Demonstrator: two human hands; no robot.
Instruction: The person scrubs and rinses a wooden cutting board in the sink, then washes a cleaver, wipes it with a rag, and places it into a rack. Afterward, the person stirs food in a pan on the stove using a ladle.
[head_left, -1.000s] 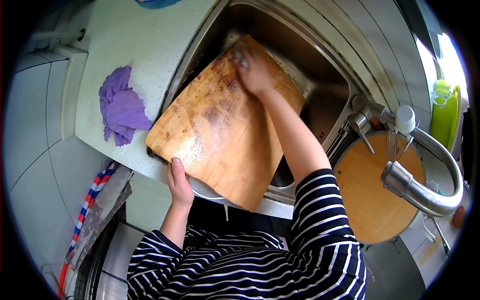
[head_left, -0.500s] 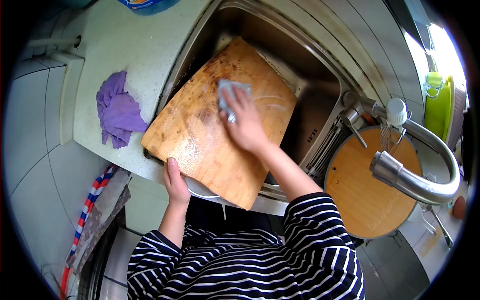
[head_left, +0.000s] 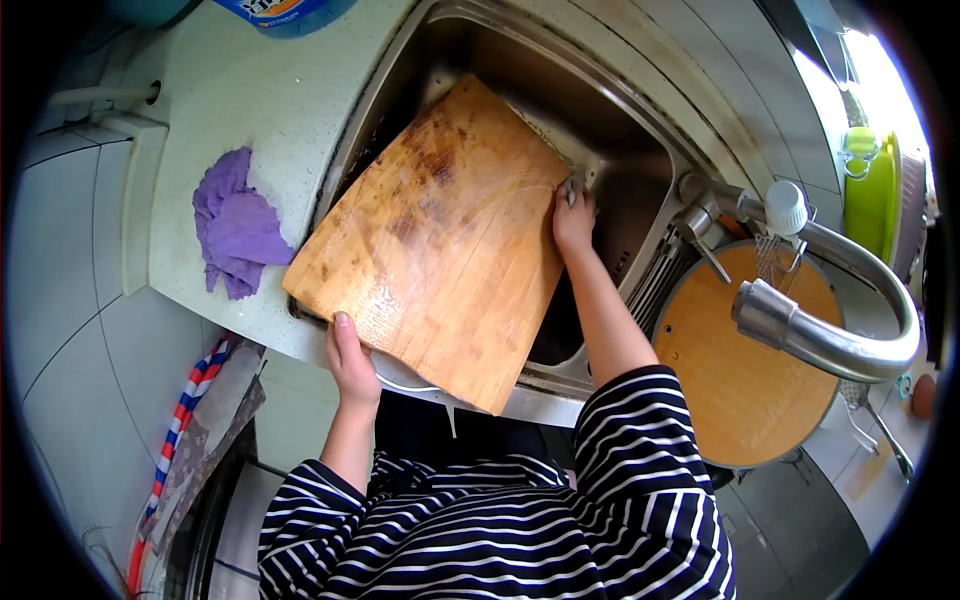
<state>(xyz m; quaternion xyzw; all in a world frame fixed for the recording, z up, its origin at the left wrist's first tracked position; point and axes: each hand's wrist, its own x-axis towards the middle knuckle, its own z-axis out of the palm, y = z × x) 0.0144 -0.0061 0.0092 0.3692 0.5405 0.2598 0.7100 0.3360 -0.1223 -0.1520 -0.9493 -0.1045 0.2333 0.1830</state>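
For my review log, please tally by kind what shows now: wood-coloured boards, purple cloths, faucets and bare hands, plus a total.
Wood-coloured boards: 2 (rectangular cutting board, round board)
Purple cloths: 1 (crumpled purple cloth)
Faucets: 1 (curved metal faucet)
Bare hands: 2 (left hand, right hand)
Total: 6

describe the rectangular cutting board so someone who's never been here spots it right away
Start at the metal sink, in the upper middle of the view. The rectangular wooden cutting board lies slantwise over it, the left hand gripping its near edge. Dark stains blotch its surface, and its corners set it apart from the round wooden board by the faucet.
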